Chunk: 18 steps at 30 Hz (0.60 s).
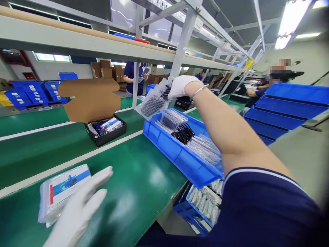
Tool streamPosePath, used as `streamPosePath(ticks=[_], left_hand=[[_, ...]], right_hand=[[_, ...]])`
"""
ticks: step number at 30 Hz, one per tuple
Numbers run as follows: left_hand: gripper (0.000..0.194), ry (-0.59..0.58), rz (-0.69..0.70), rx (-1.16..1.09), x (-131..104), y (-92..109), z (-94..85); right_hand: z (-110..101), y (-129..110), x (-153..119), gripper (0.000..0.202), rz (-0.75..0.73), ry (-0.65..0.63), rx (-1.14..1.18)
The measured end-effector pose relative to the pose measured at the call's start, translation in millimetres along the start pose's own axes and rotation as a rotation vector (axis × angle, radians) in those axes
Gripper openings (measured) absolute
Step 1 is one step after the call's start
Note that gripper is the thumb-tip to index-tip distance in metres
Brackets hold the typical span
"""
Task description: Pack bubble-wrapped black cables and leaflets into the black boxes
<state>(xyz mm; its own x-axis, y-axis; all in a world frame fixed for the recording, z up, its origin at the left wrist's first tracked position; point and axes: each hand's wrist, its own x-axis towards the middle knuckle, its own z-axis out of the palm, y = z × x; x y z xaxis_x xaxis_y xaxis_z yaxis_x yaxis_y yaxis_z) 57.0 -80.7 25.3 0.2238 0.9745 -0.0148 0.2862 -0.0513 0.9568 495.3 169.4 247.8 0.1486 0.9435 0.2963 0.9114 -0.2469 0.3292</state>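
While the right hand [180, 87], in a white glove, is raised above the far end of a blue bin [177, 155], its grip is closed on the upper end of a bubble-wrap pouch [151, 104] with something black at that end. The pouch hangs slanting past the bin's far left corner. The bin sits along the right edge of the green worktop [131, 164], filled with more bubble-wrap pouches and a cluster of black cables [183, 133].

Near the worktop's near left corner, the left hand [83, 206], also gloved, has its fingers stretched out and its grip apart, with nothing held. It overlaps the lower right part of a clear bag [68, 187] with a blue, white and red printed sheet; whether the two touch, I cannot tell.

Just beyond the worktop's white strip [117, 145] stands an open black box [110, 135], its brown lid [92, 101] raised; cables and a printed card lie inside. Below the worktop's right edge, another blue crate [183, 206] holds wrapped pieces. Across the line stands another person [132, 73] in dark blue.
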Motion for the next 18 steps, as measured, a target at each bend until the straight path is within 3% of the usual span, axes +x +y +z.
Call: streamPosePath(ticks=[2,4,6,8,10,12,15,18], left_hand=[[0.06,-0.202,-0.024,-0.398,21.0,14.1,33.6],[0.072,-0.349,-0.062,-0.789,43.6,25.8,64.3],[0.076,-0.392,-0.173,-1.068,61.6,31.2,85.1],[0.074,-0.391,-0.265,-1.25,72.5,28.2,95.2],[0.066,-0.342,-0.292,-1.367,79.4,16.5,98.9],[0.057,-0.258,-0.277,-1.411,87.8,-2.3,100.9],[0.061,-0.147,-0.283,-1.285,107.8,-36.3,103.4],[0.079,-0.085,-0.323,-1.072,126.1,-66.7,101.3]], right_hand=[[-10.3,-14.7,-19.2,0.069,-0.047,0.023,0.007],[-14.3,-41.4,-58.6,0.062,-0.103,0.021,0.026],[-11.3,-74.4,-113.8,0.048,-0.19,0.0,0.065],[1.5,-105.3,-171.8,0.034,-0.3,-0.038,0.117],[26.2,-128.8,-217.5,0.026,-0.4,-0.076,0.19],[61.1,-145.0,-242.0,0.026,-0.383,-0.064,0.223],[121.7,-163.1,-245.7,0.028,-0.24,-0.034,0.302],[172.8,-176.9,-240.4,0.033,-0.094,-0.137,0.433]])
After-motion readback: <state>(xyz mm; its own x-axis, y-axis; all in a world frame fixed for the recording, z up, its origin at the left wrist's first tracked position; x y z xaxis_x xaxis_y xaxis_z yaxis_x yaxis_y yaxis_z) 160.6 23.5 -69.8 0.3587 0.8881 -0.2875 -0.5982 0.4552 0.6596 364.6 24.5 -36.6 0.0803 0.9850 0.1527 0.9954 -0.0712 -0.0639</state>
